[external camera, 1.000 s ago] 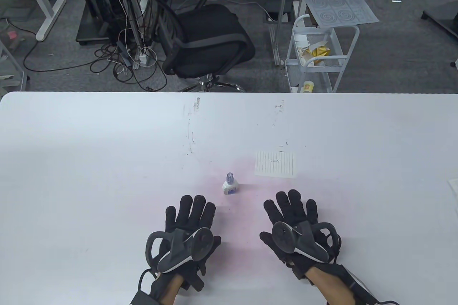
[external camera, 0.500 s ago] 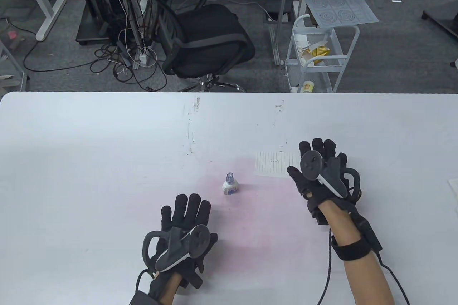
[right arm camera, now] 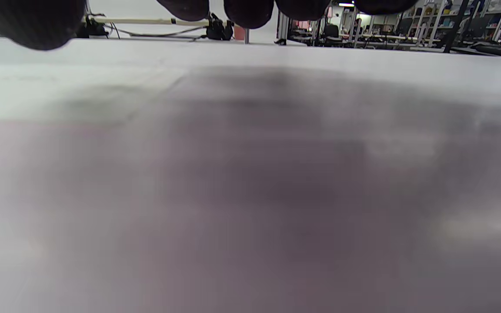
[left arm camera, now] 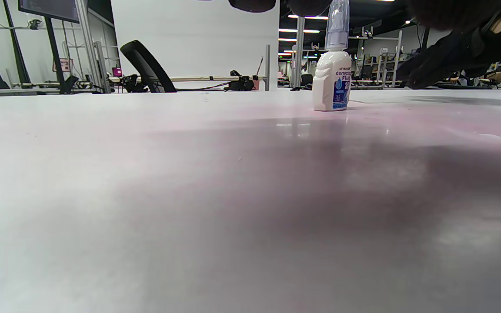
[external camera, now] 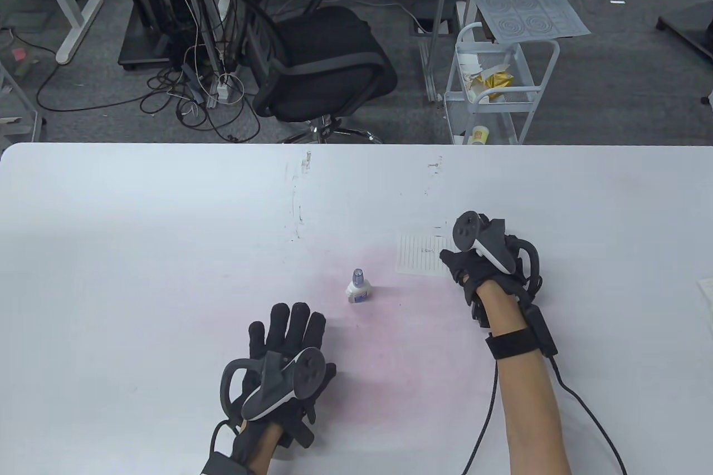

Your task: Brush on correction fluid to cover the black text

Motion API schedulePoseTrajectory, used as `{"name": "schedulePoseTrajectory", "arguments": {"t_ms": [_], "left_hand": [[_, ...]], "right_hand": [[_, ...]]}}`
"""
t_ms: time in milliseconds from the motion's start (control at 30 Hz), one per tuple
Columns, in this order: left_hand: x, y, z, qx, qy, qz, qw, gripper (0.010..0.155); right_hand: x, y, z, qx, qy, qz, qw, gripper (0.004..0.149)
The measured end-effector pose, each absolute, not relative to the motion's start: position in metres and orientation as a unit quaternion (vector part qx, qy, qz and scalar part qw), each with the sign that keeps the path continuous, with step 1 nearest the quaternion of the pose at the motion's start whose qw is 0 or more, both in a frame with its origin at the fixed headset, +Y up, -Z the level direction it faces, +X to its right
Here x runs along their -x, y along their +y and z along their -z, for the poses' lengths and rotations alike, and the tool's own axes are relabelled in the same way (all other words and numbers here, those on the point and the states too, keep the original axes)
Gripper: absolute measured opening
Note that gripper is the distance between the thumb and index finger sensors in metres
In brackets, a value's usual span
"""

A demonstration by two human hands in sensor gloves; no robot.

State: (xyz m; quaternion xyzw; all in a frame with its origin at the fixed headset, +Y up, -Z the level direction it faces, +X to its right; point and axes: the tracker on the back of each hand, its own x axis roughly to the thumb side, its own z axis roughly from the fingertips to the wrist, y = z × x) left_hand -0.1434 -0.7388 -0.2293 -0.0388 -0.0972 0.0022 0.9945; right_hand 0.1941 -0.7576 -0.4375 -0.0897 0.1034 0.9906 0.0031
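Observation:
A small white correction fluid bottle point(external camera: 358, 287) with a clear blue cap stands upright at the table's middle; it also shows in the left wrist view point(left arm camera: 332, 78). A lined white paper point(external camera: 420, 255) with a short black text lies to its right. My right hand point(external camera: 468, 269) rests palm down on the paper's right part, holding nothing; the tracker hides its fingers. Its fingertips point(right arm camera: 250, 11) hang just above the surface. My left hand point(external camera: 289, 330) lies flat and empty, fingers spread, near and left of the bottle, apart from it.
The white table point(external camera: 167, 230) has scuff marks towards its far edge. Another sheet point(external camera: 706, 292) pokes in at the table's right edge. Beyond the far edge stand a black office chair point(external camera: 328, 52) and a white cart point(external camera: 496, 85).
My right hand moved from the near edge forward and right onto the paper's right part. My left hand shifted slightly left and stays flat. The bottle and paper have not moved.

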Motion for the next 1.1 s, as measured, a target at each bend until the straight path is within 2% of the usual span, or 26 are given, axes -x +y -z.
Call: {"name": "schedulePoseTrajectory", "arguments": {"t_ms": [133,400,767,1100], "left_hand": [[0.1434,-0.7384,0.2297,0.038,-0.099,-0.003,0.994,0.081],[0.1441,-0.7392,0.2303,0.039,-0.097,-0.006,0.994,0.081],[0.1439,-0.7399,0.2303,0.044,-0.097,-0.003,0.994,0.081],[0.1435,-0.7404,0.2304,0.048,-0.097,-0.001,0.994,0.081]], "right_hand": [[-0.1983,-0.7662,0.439,0.098,0.126,-0.987,0.009,0.074],[-0.196,-0.766,0.4385,0.09,0.112,-0.99,0.012,0.069],[-0.2009,-0.7661,0.4381,0.108,0.095,-0.987,0.071,0.06],[-0.2033,-0.7681,0.438,0.12,0.096,-0.982,0.107,0.04]]}}
